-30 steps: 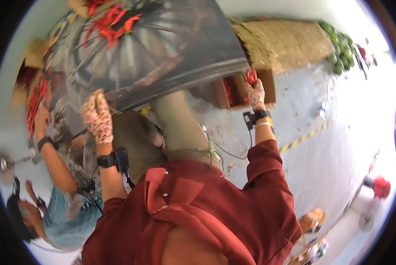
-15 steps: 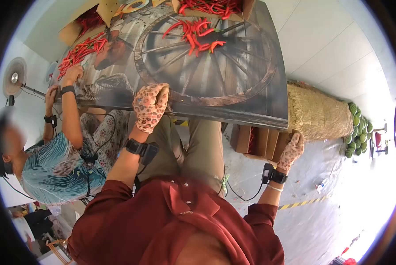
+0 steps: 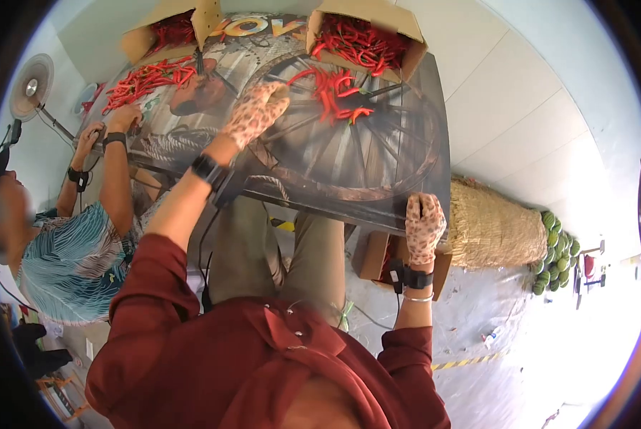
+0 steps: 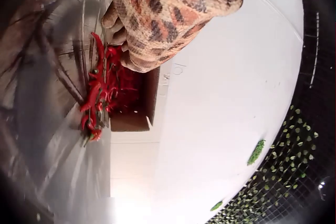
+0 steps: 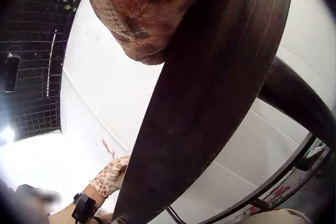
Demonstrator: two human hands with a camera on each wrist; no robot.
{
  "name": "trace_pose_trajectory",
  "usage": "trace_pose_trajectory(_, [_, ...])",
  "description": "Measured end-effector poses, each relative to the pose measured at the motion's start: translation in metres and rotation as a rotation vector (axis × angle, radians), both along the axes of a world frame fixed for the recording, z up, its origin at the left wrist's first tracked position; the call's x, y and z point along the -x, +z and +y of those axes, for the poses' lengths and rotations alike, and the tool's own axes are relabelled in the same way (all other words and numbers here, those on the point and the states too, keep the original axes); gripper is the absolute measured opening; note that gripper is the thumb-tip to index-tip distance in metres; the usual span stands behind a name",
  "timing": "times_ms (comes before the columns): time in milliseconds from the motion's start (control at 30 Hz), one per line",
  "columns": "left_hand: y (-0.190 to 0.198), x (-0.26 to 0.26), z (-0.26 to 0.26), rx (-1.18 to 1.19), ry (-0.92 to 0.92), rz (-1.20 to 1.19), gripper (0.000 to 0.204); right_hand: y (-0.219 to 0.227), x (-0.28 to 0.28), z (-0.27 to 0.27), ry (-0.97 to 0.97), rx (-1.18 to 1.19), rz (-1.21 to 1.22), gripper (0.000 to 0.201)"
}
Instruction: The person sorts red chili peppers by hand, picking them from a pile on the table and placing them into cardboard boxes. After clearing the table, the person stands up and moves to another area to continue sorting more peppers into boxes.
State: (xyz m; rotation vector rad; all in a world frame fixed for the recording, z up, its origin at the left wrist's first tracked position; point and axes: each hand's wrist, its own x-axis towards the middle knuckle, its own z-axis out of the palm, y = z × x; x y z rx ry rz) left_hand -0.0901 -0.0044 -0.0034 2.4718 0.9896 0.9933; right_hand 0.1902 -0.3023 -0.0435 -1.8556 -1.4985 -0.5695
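Observation:
A small pile of red chili peppers [image 3: 326, 93] lies on the printed table [image 3: 399, 168], over a picture of a wagon wheel. My left hand [image 3: 257, 113], in a leopard-print glove, reaches over the tabletop just left of this pile. In the left wrist view its fingers hang loosely bent close to the chili peppers [image 4: 93, 95], with nothing seen in them. My right hand [image 3: 425, 225], gloved alike, is at the table's front right corner. Its fingers are loosely curled and no pepper shows in them. Below it, partly hidden, stands a cardboard box [image 3: 372, 259].
A tipped cardboard box [image 3: 412, 53] of chili peppers stands behind the pile. Another box [image 3: 210, 21] stands farther left, with loose peppers [image 3: 145, 82] before it. A person in a patterned shirt [image 3: 67, 264] works at left. Straw-covered bulk [image 3: 499, 225] and watermelons [image 3: 555, 254] are at right.
My right hand held red peppers over the lower box a second ago; they left it, and it has risen to the table edge. My left hand has moved forward from the edge towards the pile.

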Motion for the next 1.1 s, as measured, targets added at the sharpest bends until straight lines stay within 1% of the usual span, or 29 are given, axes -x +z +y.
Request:
trace_pose_trajectory(33, [0.003,-0.007,0.014,0.001,0.063,0.076,0.039,0.000,0.001,0.000,-0.030,0.013,0.039,0.016])
trace_pose_trajectory(67, [0.005,-0.013,0.026,-0.004,0.066,0.073,0.039,0.001,0.004,0.000,-0.026,0.007,0.036,0.016])
trace_pose_trajectory(133, [0.018,-0.031,0.042,0.108,0.140,0.208,0.052,0.007,0.007,0.001,-0.054,0.052,0.129,0.016])
trace_pose_trajectory(167, [0.021,-0.038,0.053,0.233,0.122,0.277,0.060,0.004,0.005,0.001,-0.046,0.039,0.111,0.017])
trace_pose_trajectory(200, [0.018,-0.046,0.061,0.230,0.116,0.273,0.060,0.002,0.005,0.002,-0.052,0.036,0.106,0.017])
trace_pose_trajectory(267, [0.010,-0.066,0.072,0.334,0.204,0.307,0.058,0.001,0.004,0.002,-0.071,0.033,0.090,0.016])
trace_pose_trajectory(300, [0.015,-0.074,0.073,0.332,0.198,0.304,0.058,-0.003,0.001,0.001,-0.090,0.052,0.070,0.016])
trace_pose_trajectory(400, [0.044,-0.099,0.069,-0.011,-0.219,0.916,0.048,-0.001,0.004,0.001,-0.090,0.019,0.053,0.016])
trace_pose_trajectory(433, [0.034,-0.112,0.080,0.211,-0.319,0.640,0.048,0.012,0.013,0.001,-0.116,0.027,0.224,0.016])
trace_pose_trajectory(467, [0.025,-0.123,0.091,0.264,-0.298,0.592,0.054,0.017,0.017,0.002,-0.116,0.027,0.223,0.016])
trace_pose_trajectory(533, [0.029,-0.146,0.094,0.308,-0.139,0.647,0.073,0.022,0.020,0.002,-0.113,0.027,0.232,0.015])
trace_pose_trajectory(567, [0.029,-0.156,0.094,0.320,-0.103,0.668,0.085,0.006,0.008,0.002,-0.071,0.021,0.117,0.013])
trace_pose_trajectory(600, [0.033,-0.164,0.086,0.316,-0.107,0.661,0.085,0.007,0.008,0.001,-0.074,0.018,0.110,0.013])
trace_pose_trajectory(667, [0.042,-0.177,0.082,0.301,0.084,0.706,0.102,0.010,0.011,0.003,-0.106,0.015,0.152,0.012])
trace_pose_trajectory(700, [0.036,-0.183,0.084,0.242,0.093,0.697,0.097,0.011,0.011,0.002,-0.100,0.029,0.146,0.013])
trace_pose_trajectory(733, [0.032,-0.189,0.088,0.239,0.089,0.694,0.097,0.009,0.009,0.002,-0.104,0.026,0.144,0.013])
trace_pose_trajectory(800, [0.025,-0.199,0.093,0.102,0.187,0.780,0.087,0.007,0.009,0.003,-0.094,0.025,0.038,0.012])
trace_pose_trajectory(833, [0.023,-0.201,0.095,0.102,0.184,0.781,0.087,0.011,0.011,0.003,-0.091,0.011,0.143,0.011])
trace_pose_trajectory(933, [0.021,-0.200,0.104,0.108,0.132,0.774,0.058,0.019,0.016,0.003,-0.094,-0.019,0.168,0.011])
trace_pose_trajectory(967, [0.021,-0.198,0.107,0.108,0.133,0.775,0.058,0.018,0.016,0.003,-0.094,-0.019,0.170,0.011])
trace_pose_trajectory(1033, [0.025,-0.191,0.109,0.117,0.028,0.852,0.052,0.016,0.014,0.003,-0.087,0.032,0.214,0.011])
trace_pose_trajectory(1067, [0.014,-0.186,0.113,0.116,0.028,0.852,0.052,0.016,0.013,0.003,-0.088,0.031,0.214,0.011])
trace_pose_trajectory(1100, [-0.007,-0.182,0.120,0.003,0.082,0.659,0.051,0.015,0.013,0.003,-0.088,0.026,0.197,0.012])
